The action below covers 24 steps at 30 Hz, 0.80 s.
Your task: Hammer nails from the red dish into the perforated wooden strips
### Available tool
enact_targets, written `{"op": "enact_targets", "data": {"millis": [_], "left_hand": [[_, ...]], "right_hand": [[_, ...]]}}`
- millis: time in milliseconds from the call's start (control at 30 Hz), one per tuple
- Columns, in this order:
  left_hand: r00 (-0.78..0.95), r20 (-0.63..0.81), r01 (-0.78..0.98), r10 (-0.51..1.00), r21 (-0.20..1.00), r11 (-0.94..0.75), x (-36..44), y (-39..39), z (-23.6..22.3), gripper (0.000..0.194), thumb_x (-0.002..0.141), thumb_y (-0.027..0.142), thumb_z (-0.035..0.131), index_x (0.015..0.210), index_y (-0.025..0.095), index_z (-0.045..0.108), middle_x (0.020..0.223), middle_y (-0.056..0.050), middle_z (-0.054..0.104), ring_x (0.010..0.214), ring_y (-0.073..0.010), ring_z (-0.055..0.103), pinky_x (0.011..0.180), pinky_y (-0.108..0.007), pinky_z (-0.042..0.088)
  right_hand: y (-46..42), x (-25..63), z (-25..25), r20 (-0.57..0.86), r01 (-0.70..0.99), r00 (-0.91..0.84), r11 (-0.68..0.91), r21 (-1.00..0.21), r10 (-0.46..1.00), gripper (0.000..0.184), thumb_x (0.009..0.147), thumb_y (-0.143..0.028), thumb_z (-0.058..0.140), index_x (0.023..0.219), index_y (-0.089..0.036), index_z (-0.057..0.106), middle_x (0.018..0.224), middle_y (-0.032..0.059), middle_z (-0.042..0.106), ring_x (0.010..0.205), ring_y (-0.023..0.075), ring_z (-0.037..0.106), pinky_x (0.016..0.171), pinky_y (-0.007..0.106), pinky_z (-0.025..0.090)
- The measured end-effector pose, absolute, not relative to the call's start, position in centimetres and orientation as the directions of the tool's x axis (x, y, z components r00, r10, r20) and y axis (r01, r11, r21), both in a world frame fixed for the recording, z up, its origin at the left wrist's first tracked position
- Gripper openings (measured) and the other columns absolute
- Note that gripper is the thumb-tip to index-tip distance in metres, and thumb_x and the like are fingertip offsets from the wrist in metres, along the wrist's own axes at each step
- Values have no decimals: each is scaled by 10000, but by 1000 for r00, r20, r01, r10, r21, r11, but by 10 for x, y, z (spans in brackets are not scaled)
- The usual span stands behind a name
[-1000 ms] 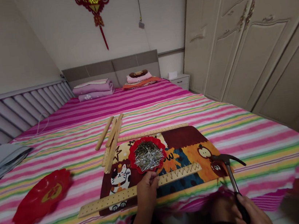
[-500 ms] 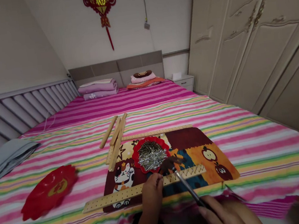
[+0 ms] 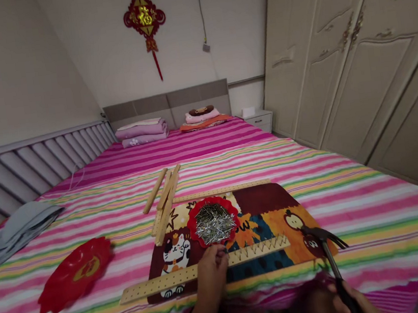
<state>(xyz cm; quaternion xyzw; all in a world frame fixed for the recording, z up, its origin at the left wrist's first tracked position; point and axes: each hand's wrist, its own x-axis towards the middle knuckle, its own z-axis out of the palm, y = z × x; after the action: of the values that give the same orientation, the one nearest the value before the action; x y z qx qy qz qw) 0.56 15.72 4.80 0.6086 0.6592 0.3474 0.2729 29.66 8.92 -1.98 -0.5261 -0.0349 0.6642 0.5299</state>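
Note:
My right hand [image 3: 346, 302] is closed round the black grip of a claw hammer [image 3: 332, 258], whose head is over the right edge of the patterned mat. My left hand [image 3: 212, 266] rests on a long perforated wooden strip [image 3: 164, 282], with its fingertips pinched at the strip's far edge; what they hold, if anything, is too small to make out. To the right of those fingers, a row of nails [image 3: 267, 246] stands up from the strip. Just beyond my left hand is a red scalloped dish [image 3: 193, 225] full of loose nails [image 3: 215, 222].
The patterned mat [image 3: 264, 195] lies under the strip on a striped bedspread [image 3: 121, 188]. Several wooden strips [image 3: 167, 203] are piled at the back left, and another perforated strip [image 3: 221, 191] lies along the mat's far edge. A red plate [image 3: 76, 274] is at the left, near grey cloth [image 3: 21, 227].
The hammer has swung from over the nailed strip out to the right, in my right hand. My left hand stays at about the same place on the strip. The view has tilted up slightly.

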Motion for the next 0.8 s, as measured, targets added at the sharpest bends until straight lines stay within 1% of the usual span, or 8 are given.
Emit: {"op": "enact_targets", "data": {"millis": [67,133,233,333,467,600,700,800], "left_hand": [[-145,114,702,983,712,21,-2,165,60,210,808,217,458,915,178,634,872,-48,638,758,-145,591,729,-256,452],[-139,150,827,979,562,31,-7,176,72,210,812,186,455,886,175,651,918,-64,642,857,-166,589,795,-269,435],[-111,58,944,992,319,87,-8,191,85,224,806,166,457,842,161,678,925,-97,648,907,-198,594,809,-289,429],[-117,-49,973,992,196,125,-3,202,90,257,816,171,435,847,148,689,953,-125,663,929,-218,612,794,-295,441],[-143,-164,973,976,155,169,5,212,95,309,808,117,397,922,94,684,982,-186,675,939,-254,632,784,-322,455],[-143,-183,972,973,161,173,7,215,99,285,760,95,441,911,71,681,972,-216,673,913,-268,640,748,-323,460],[-107,-144,972,984,195,135,0,212,101,237,759,130,468,880,119,671,969,-155,679,907,-220,632,740,-275,442],[-80,-30,935,996,345,85,-13,207,100,187,778,149,452,788,159,638,838,-74,679,804,-160,616,705,-240,415]], "right_hand": [[91,295,-25,-648,-678,122,-413,-608,752,456,543,-588,661,761,-249,449,423,-100,378,256,64,258,226,165,167],[92,294,-26,-639,-690,135,-391,-609,757,470,528,-594,661,766,-250,447,416,-105,371,257,70,268,222,169,174],[92,293,-25,-622,-685,144,-376,-624,770,490,512,-588,686,779,-245,458,425,-104,388,266,66,278,220,163,179],[91,292,-22,-609,-674,150,-370,-640,779,526,487,-582,718,796,-234,472,432,-104,398,274,59,277,220,156,178],[91,290,-20,-600,-666,157,-364,-651,784,544,481,-602,709,797,-232,464,436,-107,390,277,51,264,224,151,176],[90,290,-19,-602,-655,157,-373,-657,783,536,488,-606,700,788,-238,452,435,-109,389,275,54,258,220,155,180],[89,291,-18,-592,-646,157,-372,-667,791,512,511,-593,697,791,-234,462,440,-101,399,281,56,271,225,152,186],[89,291,-15,-591,-638,150,-379,-671,793,455,568,-580,669,791,-235,472,457,-93,398,284,57,284,235,150,181]]}}
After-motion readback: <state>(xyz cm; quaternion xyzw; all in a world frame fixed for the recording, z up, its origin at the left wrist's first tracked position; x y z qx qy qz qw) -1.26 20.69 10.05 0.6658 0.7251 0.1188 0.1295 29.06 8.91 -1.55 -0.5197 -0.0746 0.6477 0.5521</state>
